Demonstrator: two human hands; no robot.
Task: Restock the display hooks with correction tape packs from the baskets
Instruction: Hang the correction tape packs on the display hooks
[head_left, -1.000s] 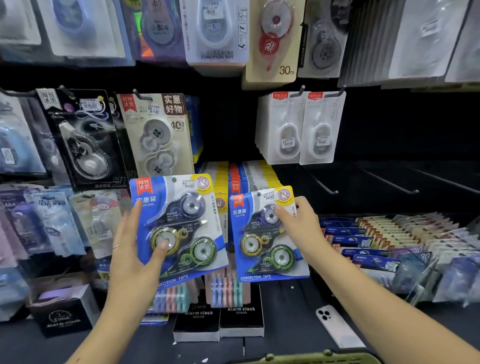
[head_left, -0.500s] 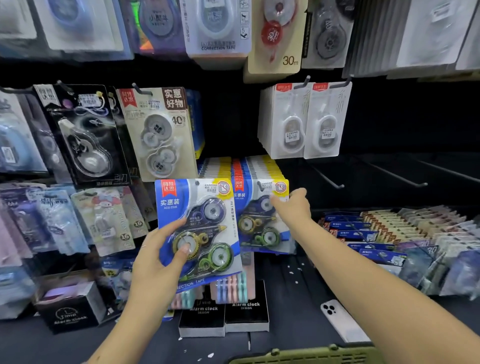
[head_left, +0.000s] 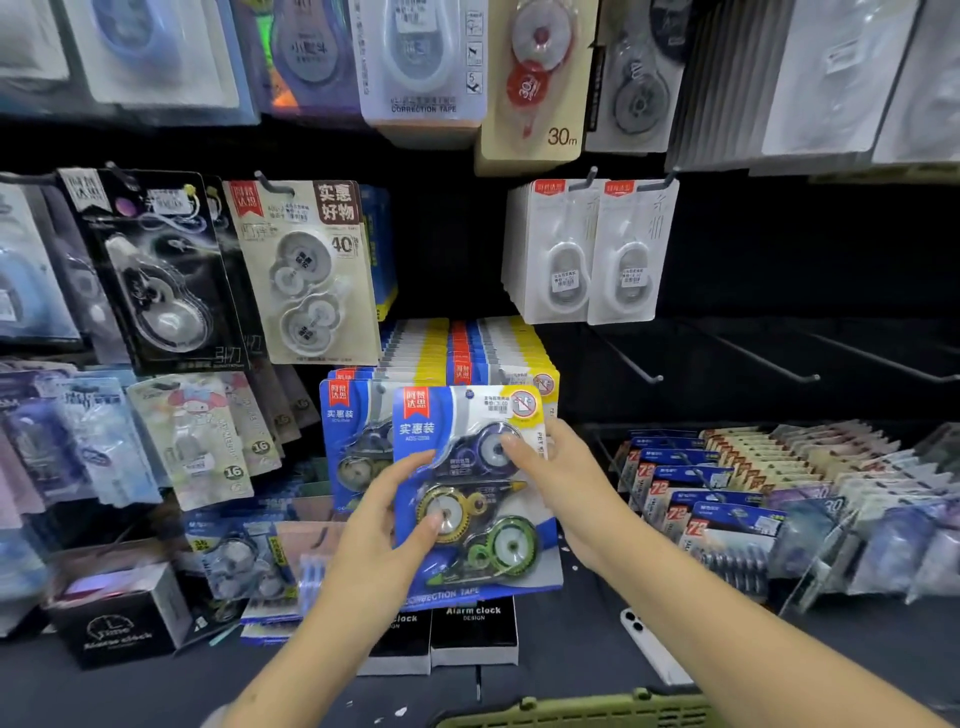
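The left hand (head_left: 387, 525) holds a blue carded blister pack of three correction tape rollers (head_left: 470, 493) at its left edge, thumb curled onto the clear front over the yellow roller and the other fingers hidden behind the card. The right hand (head_left: 563, 486) is at the pack's right edge, fingertips laid on the blister over the dark blue roller; whether it pinches the card or only steadies it I cannot tell. The pack stands upright, held just in front of two full rows of matching blue-and-yellow packs (head_left: 467, 348) on the display hooks, overlapping the nearest pack of the left row (head_left: 353, 441).

The pack looks light and fairly stiff: flat card, with a thin moulded plastic shell that would be slick under fingertips and could dent if squeezed. The card margins at both sides seem the safer hold, leaving the hang hole at the top free for a hook tip. Bare metal hooks (head_left: 748, 358) jut out to the right. A green plastic basket rim (head_left: 571, 709) shows at the near edge, beside a white phone (head_left: 649, 644) lying on the dark shelf.
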